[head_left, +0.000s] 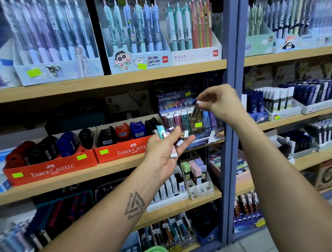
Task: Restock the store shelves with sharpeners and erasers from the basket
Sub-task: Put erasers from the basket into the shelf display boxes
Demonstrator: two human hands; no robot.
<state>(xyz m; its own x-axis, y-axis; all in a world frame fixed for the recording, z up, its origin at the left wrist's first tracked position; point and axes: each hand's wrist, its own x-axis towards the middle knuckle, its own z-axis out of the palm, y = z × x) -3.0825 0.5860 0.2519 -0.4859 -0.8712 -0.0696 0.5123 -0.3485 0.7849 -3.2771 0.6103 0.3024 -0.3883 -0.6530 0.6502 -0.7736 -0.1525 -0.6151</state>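
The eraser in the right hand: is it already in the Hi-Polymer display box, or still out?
Still out. The right hand pinches the eraser by its white top end, and it hangs above the filled rows of the Hi-Polymer display box.

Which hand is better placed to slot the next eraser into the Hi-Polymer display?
The right hand. It already pinches one eraser just above the display rows, while the left hand sits lower, holding the spare erasers.
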